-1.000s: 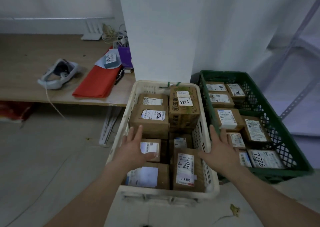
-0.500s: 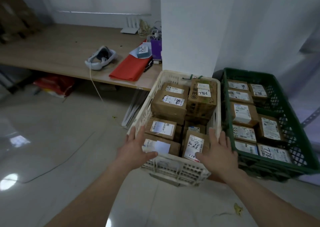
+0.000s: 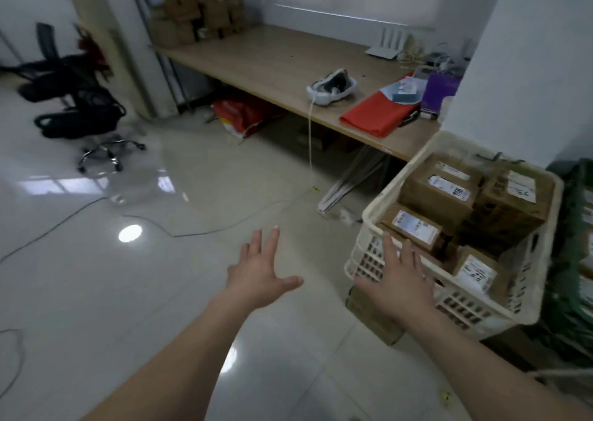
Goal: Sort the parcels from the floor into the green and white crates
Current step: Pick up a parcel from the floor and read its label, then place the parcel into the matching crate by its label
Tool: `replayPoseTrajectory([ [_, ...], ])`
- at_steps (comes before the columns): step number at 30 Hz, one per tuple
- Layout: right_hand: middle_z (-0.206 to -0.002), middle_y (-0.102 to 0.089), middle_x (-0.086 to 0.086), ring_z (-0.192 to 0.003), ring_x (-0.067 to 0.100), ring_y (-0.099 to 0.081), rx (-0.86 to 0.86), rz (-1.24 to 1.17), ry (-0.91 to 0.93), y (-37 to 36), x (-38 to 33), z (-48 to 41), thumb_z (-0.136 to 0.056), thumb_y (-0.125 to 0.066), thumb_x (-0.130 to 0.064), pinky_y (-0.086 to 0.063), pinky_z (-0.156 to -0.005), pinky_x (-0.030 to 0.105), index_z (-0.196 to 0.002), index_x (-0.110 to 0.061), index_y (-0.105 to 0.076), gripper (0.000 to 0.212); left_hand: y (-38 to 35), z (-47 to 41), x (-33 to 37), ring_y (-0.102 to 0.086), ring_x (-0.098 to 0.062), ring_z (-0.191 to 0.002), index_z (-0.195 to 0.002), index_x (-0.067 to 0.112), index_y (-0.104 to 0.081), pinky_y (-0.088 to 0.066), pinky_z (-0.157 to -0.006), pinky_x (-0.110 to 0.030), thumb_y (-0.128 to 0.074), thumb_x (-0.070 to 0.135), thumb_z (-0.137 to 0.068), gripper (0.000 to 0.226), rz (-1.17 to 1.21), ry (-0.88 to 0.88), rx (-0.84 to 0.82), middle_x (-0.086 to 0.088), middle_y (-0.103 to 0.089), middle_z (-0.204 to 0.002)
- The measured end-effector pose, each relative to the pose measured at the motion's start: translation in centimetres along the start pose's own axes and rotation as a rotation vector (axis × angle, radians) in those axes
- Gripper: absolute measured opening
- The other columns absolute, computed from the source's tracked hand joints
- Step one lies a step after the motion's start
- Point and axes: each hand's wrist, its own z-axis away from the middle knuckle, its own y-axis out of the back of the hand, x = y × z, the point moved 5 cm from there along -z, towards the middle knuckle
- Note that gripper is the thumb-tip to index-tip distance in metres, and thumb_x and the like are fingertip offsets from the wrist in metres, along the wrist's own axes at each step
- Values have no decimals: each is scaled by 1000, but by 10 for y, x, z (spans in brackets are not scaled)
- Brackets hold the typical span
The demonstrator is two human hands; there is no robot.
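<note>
The white crate (image 3: 378, 261) stands at the right, full of brown cardboard parcels (image 3: 439, 188) with white labels. It rests on a flat cardboard piece (image 3: 372, 319). A sliver of the green crate (image 3: 574, 228) shows at the right edge, blurred. My right hand (image 3: 396, 279) hovers with spread fingers over the white crate's near left corner and holds nothing. My left hand (image 3: 260, 274) is open above bare floor, left of the crate. No loose parcels are visible on the floor.
A long wooden table (image 3: 272, 64) runs along the wall with a white headset (image 3: 332, 88), a red cloth (image 3: 380, 114) and a purple bag (image 3: 439, 91). Stacked boxes (image 3: 199, 3) stand at its far end. A black office chair (image 3: 80, 112) and cables (image 3: 64, 221) lie to the left.
The view has swung left, away from the crates. Both hands have left the white crate's sides; the left one now hangs over the floor, the right over the crate's corner.
</note>
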Motion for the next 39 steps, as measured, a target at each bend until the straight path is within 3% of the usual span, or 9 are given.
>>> replayPoseTrajectory([
  [9, -173, 13, 8, -160, 30, 2, -140, 59, 328, -84, -175, 34, -89, -60, -68, -18, -123, 56, -162, -37, 14, 109, 32, 129, -194, 2, -26, -155, -155, 43, 16, -26, -118, -58, -65, 73, -77, 116, 129, 429, 156, 5, 17, -167],
  [15, -173, 5, 11, -160, 31, -3, -232, 158, 593, -138, -271, 70, -88, -63, -66, -22, -122, 54, -164, -34, 8, 109, 22, 241, -276, 4, -24, -154, -155, 43, 17, -24, -118, -57, -63, 74, -78, 116, 216, 760, 254, 4, 19, -166],
  [24, -173, 11, 10, -160, 31, 1, -398, 276, 931, -201, -355, 146, -90, -60, -63, -20, -122, 58, -163, -34, 12, 107, -21, 366, -314, 3, -22, -154, -155, 44, 16, -25, -118, -56, -66, 72, -77, 116, 373, 1098, 393, 7, 21, -166],
  [39, -173, 12, 10, -160, 32, 1, -509, 418, 1268, -302, -428, 331, -90, -60, -63, -20, -122, 60, -163, -34, 12, 106, -103, 574, -366, 1, -29, -154, -155, 41, 16, -29, -116, -59, -65, 74, -76, 118, 536, 1448, 519, 3, 22, -166],
])
